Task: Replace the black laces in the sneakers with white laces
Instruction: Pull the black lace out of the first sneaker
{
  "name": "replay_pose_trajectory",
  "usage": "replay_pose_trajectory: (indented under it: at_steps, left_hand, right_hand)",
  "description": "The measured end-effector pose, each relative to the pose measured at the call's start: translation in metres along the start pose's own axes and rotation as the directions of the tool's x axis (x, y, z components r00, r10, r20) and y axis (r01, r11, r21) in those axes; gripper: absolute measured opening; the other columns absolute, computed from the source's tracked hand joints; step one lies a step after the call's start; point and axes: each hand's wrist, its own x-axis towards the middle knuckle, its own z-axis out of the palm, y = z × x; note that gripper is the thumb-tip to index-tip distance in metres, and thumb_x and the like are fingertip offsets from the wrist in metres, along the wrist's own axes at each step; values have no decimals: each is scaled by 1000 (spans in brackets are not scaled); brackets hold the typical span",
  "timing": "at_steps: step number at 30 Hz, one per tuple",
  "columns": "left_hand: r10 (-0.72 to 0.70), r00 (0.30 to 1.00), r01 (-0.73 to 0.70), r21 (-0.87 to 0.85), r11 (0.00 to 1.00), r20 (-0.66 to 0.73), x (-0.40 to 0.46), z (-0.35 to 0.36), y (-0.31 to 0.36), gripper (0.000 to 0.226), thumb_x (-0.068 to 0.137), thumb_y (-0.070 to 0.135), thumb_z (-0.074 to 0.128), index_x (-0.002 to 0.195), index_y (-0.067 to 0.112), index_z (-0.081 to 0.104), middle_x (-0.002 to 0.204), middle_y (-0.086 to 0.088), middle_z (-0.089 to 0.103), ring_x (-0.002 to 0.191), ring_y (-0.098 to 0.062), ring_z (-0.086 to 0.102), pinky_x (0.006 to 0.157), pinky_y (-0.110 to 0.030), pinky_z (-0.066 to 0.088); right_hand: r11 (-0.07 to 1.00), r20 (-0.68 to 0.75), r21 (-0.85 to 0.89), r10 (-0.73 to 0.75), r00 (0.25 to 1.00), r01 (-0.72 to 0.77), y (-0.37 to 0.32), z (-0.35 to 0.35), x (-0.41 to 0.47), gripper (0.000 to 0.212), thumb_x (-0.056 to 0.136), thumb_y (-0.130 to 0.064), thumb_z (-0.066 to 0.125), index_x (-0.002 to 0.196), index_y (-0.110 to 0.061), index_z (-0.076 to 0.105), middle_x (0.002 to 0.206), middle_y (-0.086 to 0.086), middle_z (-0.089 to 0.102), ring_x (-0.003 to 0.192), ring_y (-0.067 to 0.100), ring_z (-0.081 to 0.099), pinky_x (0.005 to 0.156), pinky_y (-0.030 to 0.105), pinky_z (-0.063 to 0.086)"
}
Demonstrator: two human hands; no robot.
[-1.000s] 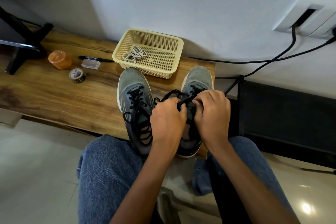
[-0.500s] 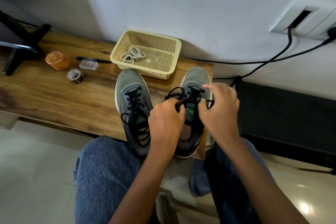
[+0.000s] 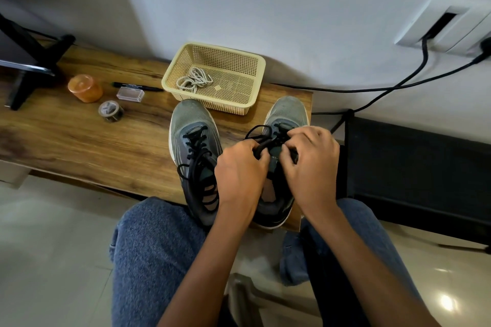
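Two grey sneakers stand side by side on a wooden bench [image 3: 79, 141], toes toward the wall. The left sneaker [image 3: 194, 146] keeps its black lace [image 3: 195, 156] threaded and loose. Over the right sneaker [image 3: 285, 114], my left hand [image 3: 240, 172] pinches a strand of its black lace [image 3: 259, 135], which loops up above the tongue. My right hand [image 3: 309, 164] has its fingers curled down into the lacing on the shoe's right side. A bundle of white laces [image 3: 195, 79] lies in a cream plastic basket [image 3: 255, 98] behind the shoes.
On the bench's left part lie an orange jar [image 3: 85, 87], a tape roll [image 3: 110, 111], a small clear box [image 3: 130, 93] and a black pen [image 3: 138, 86]. A black stand [image 3: 29, 66] rises at far left. Black cables [image 3: 372, 87] run from a wall socket toward a black case [image 3: 419, 175].
My right hand drew out to the right with the lace, then came back onto the shoe's lacing. My left hand stayed pinching the lace. The camera shifted slightly.
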Motion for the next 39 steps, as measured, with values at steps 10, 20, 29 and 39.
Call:
replay_pose_trajectory:
  at_steps: [10,20,29,39]
  left_hand:
    - [15,1000,-15,-8,1000,-5,0,0,0,21,90,37,58,90,22,72,78,0,69,76,-22,65,67,-35,54]
    - [22,999,-21,-20,1000,42,0,-3,-1,24,89,38,61,108,25,70,93,-2,72,89,-24,66,76,-38,54]
    - [68,997,-68,-19,998,46,-2,-2,-1,28,91,37,58,117,30,66,102,0,71,97,-23,64,81,-39,53]
    - [41,998,-41,-10,999,44,-1,-4,0,24,93,34,55,111,28,69,99,-2,71,95,-25,64,77,-34,50]
  right_hand:
    - [949,-115,172,285,952,-264,14,-20,-7,6,84,-15,57,85,-10,61,87,-3,56,89,20,53,80,37,42]
    - [991,285,-112,108,952,-79,-10,-11,7,37,78,-37,52,100,-15,70,105,1,64,109,24,50,93,40,35]
    - [991,336,-123,86,938,-46,-5,3,10,26,92,-30,56,107,-12,68,112,2,59,112,23,45,90,35,32]
    - [963,252,130,199,947,-237,-2,6,4,14,77,-12,64,69,-6,54,89,3,56,81,16,54,63,28,40]
